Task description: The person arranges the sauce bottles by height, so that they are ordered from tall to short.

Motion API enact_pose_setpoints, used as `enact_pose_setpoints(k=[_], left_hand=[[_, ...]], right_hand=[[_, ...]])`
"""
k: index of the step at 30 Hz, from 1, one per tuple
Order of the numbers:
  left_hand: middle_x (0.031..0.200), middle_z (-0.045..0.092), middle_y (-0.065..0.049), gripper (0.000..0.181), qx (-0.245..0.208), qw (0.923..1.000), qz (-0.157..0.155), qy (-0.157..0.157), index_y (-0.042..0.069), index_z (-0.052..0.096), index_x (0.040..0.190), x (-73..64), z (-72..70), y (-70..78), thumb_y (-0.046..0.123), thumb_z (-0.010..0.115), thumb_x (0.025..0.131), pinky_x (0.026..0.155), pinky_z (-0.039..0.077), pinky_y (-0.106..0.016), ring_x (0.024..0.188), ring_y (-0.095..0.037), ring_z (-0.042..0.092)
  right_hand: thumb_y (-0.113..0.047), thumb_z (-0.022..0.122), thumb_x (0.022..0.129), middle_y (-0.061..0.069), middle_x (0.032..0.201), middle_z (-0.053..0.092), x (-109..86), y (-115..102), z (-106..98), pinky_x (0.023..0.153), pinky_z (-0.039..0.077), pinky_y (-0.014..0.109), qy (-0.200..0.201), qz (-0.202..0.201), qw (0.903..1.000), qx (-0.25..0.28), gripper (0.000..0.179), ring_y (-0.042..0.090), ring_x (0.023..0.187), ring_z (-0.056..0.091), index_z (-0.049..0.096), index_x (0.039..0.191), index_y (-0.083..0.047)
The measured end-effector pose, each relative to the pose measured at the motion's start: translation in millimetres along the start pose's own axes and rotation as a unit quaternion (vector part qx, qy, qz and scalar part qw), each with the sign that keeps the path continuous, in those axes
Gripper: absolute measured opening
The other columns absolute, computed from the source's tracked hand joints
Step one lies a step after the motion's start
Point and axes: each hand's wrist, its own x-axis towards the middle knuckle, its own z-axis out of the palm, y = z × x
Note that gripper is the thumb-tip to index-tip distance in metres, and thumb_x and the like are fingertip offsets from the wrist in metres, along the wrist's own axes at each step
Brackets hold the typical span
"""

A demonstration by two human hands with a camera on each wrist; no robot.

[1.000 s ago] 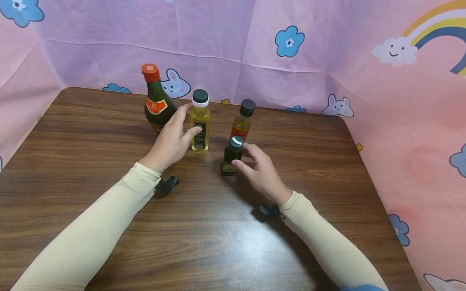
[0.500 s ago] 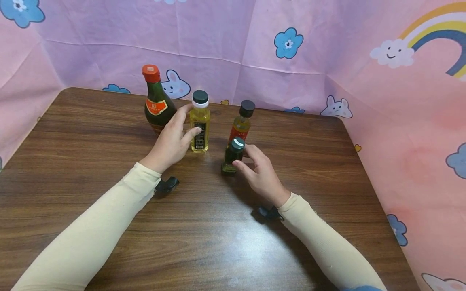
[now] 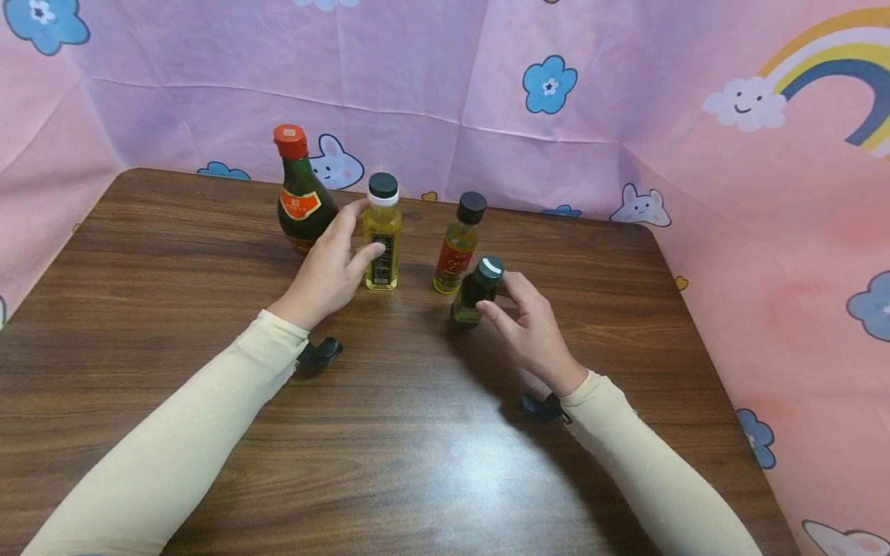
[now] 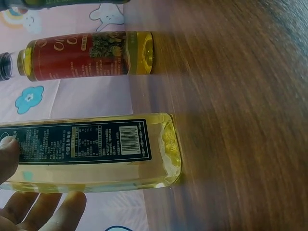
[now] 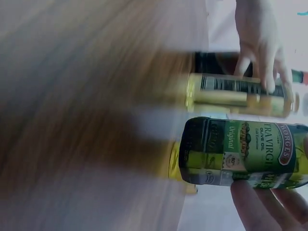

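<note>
My left hand (image 3: pixel 330 266) holds an upright square bottle of yellow oil (image 3: pixel 382 239), dark-capped with a white collar. The thumb lies across its black label (image 4: pixel 86 142) and the fingers are at its far side. My right hand (image 3: pixel 535 332) grips a small dark green olive oil bottle (image 3: pixel 476 293) between thumb and fingers. It leans to the right; its green label (image 5: pixel 260 147) faces the right wrist camera. Just behind it stands a slim red-labelled oil bottle (image 3: pixel 455 251) with a black cap. A dark bottle (image 3: pixel 302 205) with a red cap stands behind my left hand, partly hidden.
The brown wood-grain table (image 3: pixel 389 463) spreads around the bottles. A pink patterned cloth (image 3: pixel 417 93) hangs along its back and sides. Below my wrists show black devices, one on the left (image 3: pixel 320 355) and one on the right (image 3: pixel 542 408).
My right hand has moved the olive oil bottle to the right, tilting it, so more of the red-labelled bottle shows. The left hand and the yellow oil bottle have stayed put.
</note>
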Motion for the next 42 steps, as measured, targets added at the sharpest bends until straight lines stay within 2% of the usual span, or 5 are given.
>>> enact_pose_setpoints(k=[14,22,31,37,42], left_hand=[[0.162,0.036,-0.014,0.066,0.0,1.0,-0.005,-0.001,0.013,0.026,0.162,0.2,0.8,-4.1,0.022,0.061,0.106,0.119,0.031,-0.059,0.15,-0.032,0.035],[0.162,0.036,-0.014,0.066,0.0,1.0,-0.003,-0.002,0.014,0.026,0.162,-0.8,1.8,-3.8,0.023,0.06,0.106,0.119,0.032,-0.059,0.149,-0.033,0.036],[0.163,0.035,-0.013,0.066,-0.004,1.0,0.001,-0.004,0.014,0.025,0.162,-1.4,1.7,-1.9,0.023,0.06,0.106,0.119,0.032,-0.059,0.149,-0.032,0.036],[0.163,0.035,-0.013,0.066,0.0,1.0,-0.001,-0.002,0.014,0.025,0.162,-1.2,1.2,-1.5,0.023,0.06,0.106,0.12,0.031,-0.059,0.149,-0.033,0.036],[0.163,0.035,-0.014,0.067,0.002,1.0,0.001,-0.001,0.013,0.025,0.162,-0.8,0.1,-0.8,0.023,0.06,0.106,0.12,0.031,-0.059,0.149,-0.033,0.036]], right_hand=[[-0.003,0.067,0.099,0.02,0.13,0.061,16.5,35,-40,0.099,0.054,0.052,0.063,0.025,0.997,-0.038,0.044,0.034,0.126,0.061,0.058,0.142,-0.001],[0.0,0.063,0.101,0.03,0.132,0.057,24.5,17,-43,0.105,0.049,0.059,0.057,0.046,0.9964,-0.044,0.042,0.044,0.129,0.057,0.054,0.142,0.007],[-0.004,0.063,0.102,0.024,0.136,0.057,29.6,53,-44,0.107,0.048,0.055,0.053,0.039,0.9971,-0.037,0.047,0.038,0.129,0.058,0.053,0.148,-0.002],[-0.01,0.065,0.102,0.019,0.135,0.059,31.1,59,-43,0.107,0.05,0.048,0.038,0.041,0.9981,-0.028,0.046,0.034,0.129,0.059,0.055,0.148,-0.006],[-0.013,0.063,0.104,0.02,0.138,0.057,33.1,60,-42,0.109,0.049,0.046,0.024,0.066,0.9973,-0.025,0.047,0.034,0.131,0.058,0.053,0.149,-0.006]])
